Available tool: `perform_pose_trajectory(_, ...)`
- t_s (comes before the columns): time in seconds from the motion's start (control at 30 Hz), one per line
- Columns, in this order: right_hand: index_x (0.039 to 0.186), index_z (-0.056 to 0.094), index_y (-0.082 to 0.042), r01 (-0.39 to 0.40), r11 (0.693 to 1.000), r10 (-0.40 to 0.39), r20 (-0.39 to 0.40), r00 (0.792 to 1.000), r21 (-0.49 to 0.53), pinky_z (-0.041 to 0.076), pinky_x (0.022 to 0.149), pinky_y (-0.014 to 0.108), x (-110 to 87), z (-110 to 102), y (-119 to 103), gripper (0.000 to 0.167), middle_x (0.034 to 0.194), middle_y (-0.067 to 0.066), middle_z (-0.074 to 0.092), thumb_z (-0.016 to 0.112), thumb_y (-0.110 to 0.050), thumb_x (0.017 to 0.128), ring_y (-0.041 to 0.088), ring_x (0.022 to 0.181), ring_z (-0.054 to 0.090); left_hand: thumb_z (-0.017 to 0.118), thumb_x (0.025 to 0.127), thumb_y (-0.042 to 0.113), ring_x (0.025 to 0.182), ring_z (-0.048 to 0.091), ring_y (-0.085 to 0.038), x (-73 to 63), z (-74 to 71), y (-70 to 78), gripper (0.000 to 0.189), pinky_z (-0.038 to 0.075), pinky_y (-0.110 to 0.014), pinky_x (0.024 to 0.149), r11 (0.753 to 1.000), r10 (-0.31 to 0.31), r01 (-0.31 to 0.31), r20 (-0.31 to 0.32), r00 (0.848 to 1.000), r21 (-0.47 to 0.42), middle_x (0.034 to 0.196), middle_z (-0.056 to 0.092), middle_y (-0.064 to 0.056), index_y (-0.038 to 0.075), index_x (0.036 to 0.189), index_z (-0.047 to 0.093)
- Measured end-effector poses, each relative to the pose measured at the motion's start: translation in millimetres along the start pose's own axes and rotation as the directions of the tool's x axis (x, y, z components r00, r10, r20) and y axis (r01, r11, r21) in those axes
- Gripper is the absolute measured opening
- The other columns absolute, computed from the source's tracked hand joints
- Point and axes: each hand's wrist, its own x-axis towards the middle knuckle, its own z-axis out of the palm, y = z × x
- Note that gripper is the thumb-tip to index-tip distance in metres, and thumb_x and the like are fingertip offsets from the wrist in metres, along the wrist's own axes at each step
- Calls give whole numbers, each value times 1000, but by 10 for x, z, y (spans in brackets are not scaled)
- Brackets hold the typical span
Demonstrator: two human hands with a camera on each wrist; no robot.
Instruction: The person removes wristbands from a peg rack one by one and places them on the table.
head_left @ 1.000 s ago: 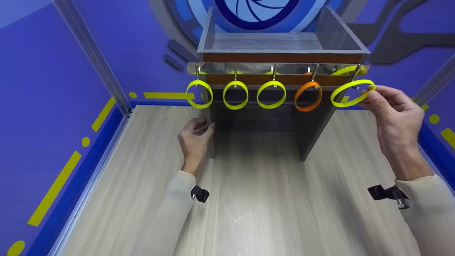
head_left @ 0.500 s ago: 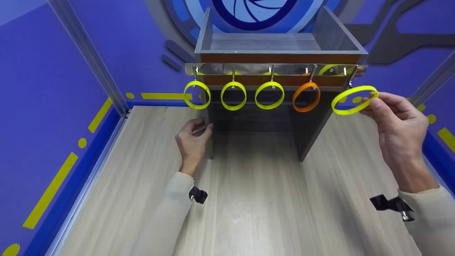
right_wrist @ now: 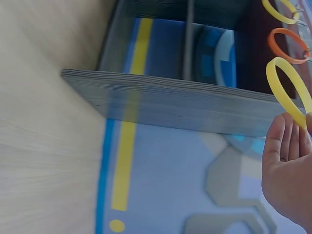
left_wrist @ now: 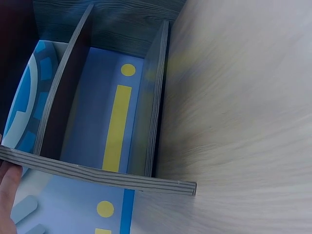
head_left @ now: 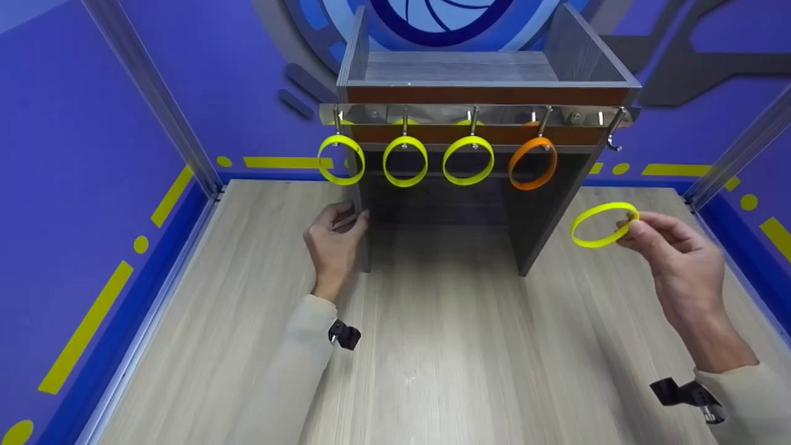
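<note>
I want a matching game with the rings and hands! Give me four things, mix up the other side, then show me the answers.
1. Orange ring
2. Right hand
3. Left hand
4. Rightmost hook

A. Pinching a yellow ring
B. Shiny, with no ring on it
C. Holding the left side panel
D. Hanging from a hook

Pairs: 1-D, 2-A, 3-C, 4-B

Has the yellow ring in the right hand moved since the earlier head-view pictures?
Yes. Judged against the rightmost hook, the yellow ring has moved down in the head view: it is now clearly below that hook, pinched in the right hand.
</note>
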Motion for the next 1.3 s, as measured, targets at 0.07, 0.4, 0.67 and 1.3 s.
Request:
perform_pose_trajectory(0.07, 122, 63, 21, -37, 999, 37, 10, 999, -35, 62, 90, 31, -49, -54, 72, 25, 107, 20, 76, 67, 11, 99, 25, 92, 75, 89, 83, 2, 88, 79, -30, -2, 3, 0, 22, 67, -41, 78, 1000, -1, 1, 0, 1000, 3, 98, 78, -16, -4, 101, 77)
perform_pose_trajectory(0.4, 120, 68, 15, -163, 982, 169, 51, 984, -93, 62, 90, 30, -165, -233, 413, 23, 106, 16, 78, 70, 3, 100, 21, 91, 76, 88, 82, 0, 87, 78, -31, 1, 8, 24, 22, 67, -41, 78, 1000, -6, 6, -9, 1000, 4, 96, 77, -17, -7, 99, 76)
perform_pose_trajectory(0.67, 116, 72, 9, -294, 948, 300, 37, 953, -120, 63, 88, 30, -179, -403, 659, 19, 103, 12, 79, 74, -1, 99, 18, 91, 76, 87, 83, -1, 87, 79, -32, -2, 10, 14, 21, 67, -38, 77, 1000, 8, -8, -12, 1000, 4, 96, 77, -17, -7, 99, 76)
perform_pose_trajectory(1.3, 129, 67, 9, -438, 720, 524, 9, 851, -538, 63, 83, 25, -144, -890, 1061, 44, 102, -1, 79, 72, -26, 104, 11, 92, 75, 88, 81, -3, 85, 79, -34, -6, 20, 18, 22, 67, -36, 74, 1000, 17, -17, -25, 1000, 14, 96, 77, -18, -7, 99, 77)
